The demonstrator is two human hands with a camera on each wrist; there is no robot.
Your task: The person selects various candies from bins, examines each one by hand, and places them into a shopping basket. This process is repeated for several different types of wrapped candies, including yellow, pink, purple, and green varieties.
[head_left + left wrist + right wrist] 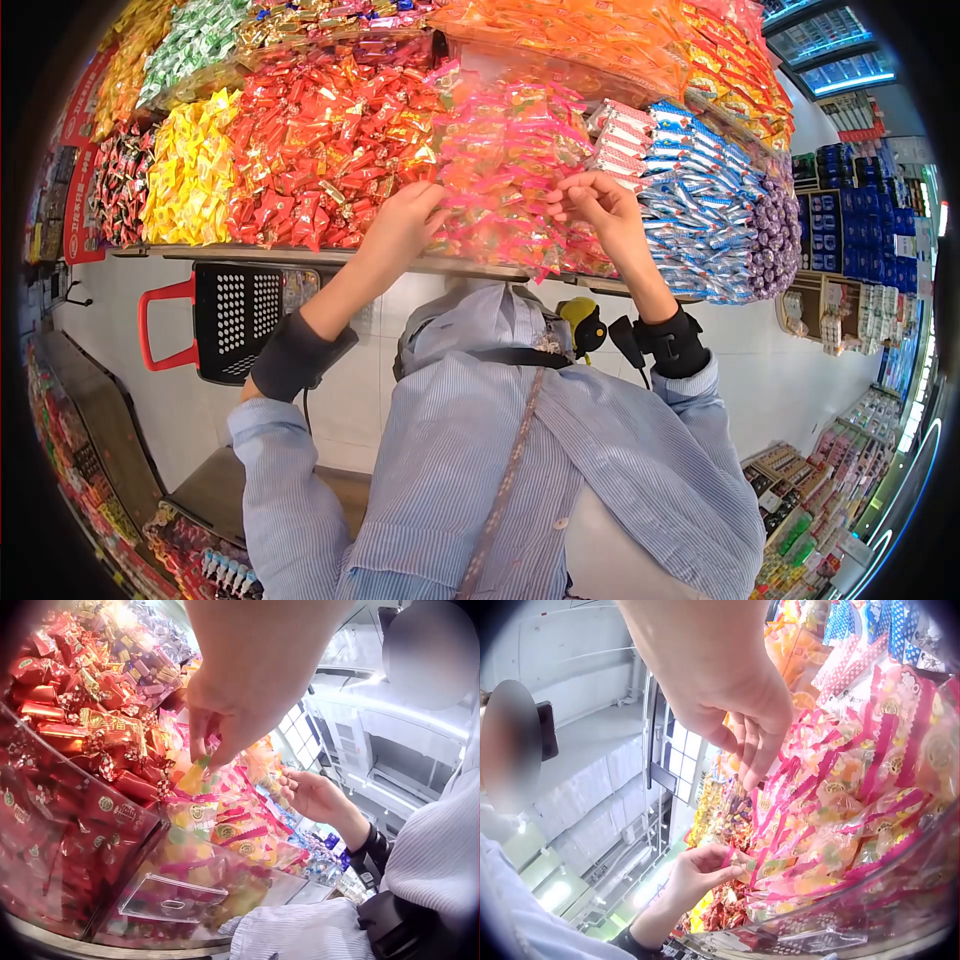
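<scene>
A heap of clear candy packets with pink edges fills one section of the sweet display. At the left side of this heap my left hand pinches a gummy candy packet between thumb and fingers. Yellow and green show through its wrapper in the left wrist view. Over the heap's right side is my right hand, its fingers loosely bent and nothing held between them. In the right wrist view, those fingertips are right at the pink-edged packets.
Red-wrapped candies and yellow ones lie to the left. Blue-and-white candies lie to the right. A transparent bin wall borders the front. Below stands a black basket with a red handle.
</scene>
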